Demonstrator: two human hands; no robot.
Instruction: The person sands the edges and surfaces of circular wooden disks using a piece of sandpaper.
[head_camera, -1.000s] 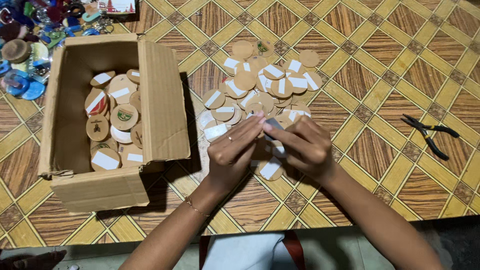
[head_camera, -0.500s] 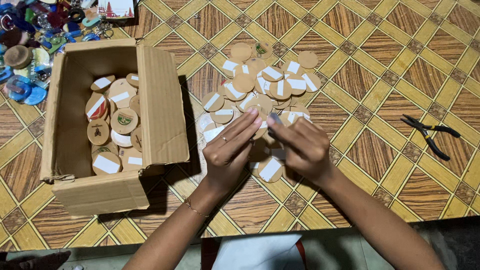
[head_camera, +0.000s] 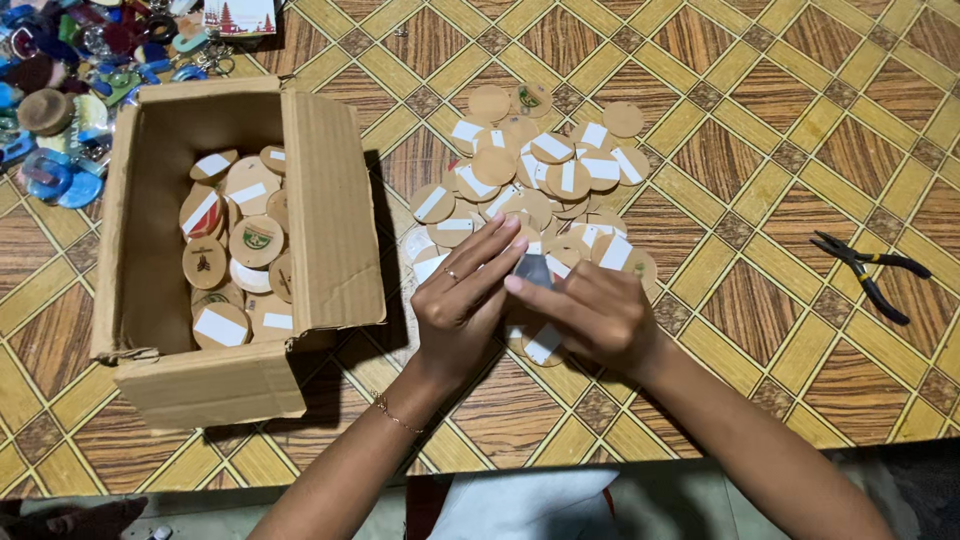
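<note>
Meanwhile both hands (head_camera: 535, 300) pinch one small grey piece (head_camera: 535, 270) beside a disc-filled cardboard box (head_camera: 330, 210).

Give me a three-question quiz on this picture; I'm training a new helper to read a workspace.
1. True or false: the pliers lie inside the cardboard box.
2. What do the left hand and right hand pinch together?
3. Where do most loose wooden discs lie: A in front of the hands, B right of the pliers?

Key: 1 false, they lie on the floor; 2 a small grey piece; 3 A.
</note>
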